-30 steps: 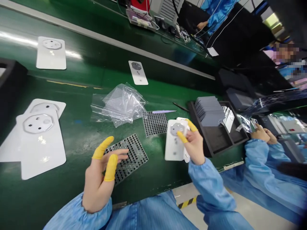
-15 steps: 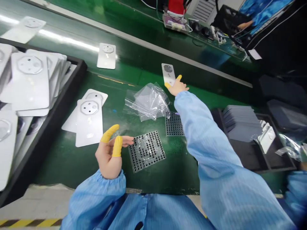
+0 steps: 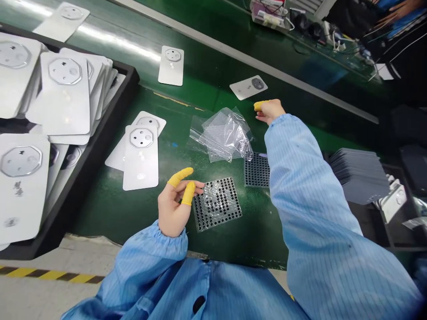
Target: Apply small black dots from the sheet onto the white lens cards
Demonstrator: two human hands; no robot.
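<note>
My left hand (image 3: 175,204) wears yellow finger cots on thumb and index finger, which are held apart. Its other fingertips rest at the edge of a clear sheet of black dots (image 3: 218,204). My right hand (image 3: 271,110) hovers farther away over the bench with loosely bent fingers and nothing in them. Just beyond it, untouched, lies a white phone back panel (image 3: 248,87) with a dark round camera area. Clear plastic films (image 3: 227,133) lie in a heap between the hands. A second dotted sheet (image 3: 256,171) is partly hidden by my right sleeve.
A black tray (image 3: 131,80) at the left holds several white panels (image 3: 68,102). Two overlapping panels (image 3: 142,160) lie beside it, and another panel (image 3: 171,66) lies farther back. Grey sheets (image 3: 360,173) are stacked at the right. A person's hand (image 3: 396,13) shows at top right.
My right hand has let go of the white panel and drawn back from it. The panel now lies turned sideways. My left hand stays by the dotted sheet; the whole view has shifted.
</note>
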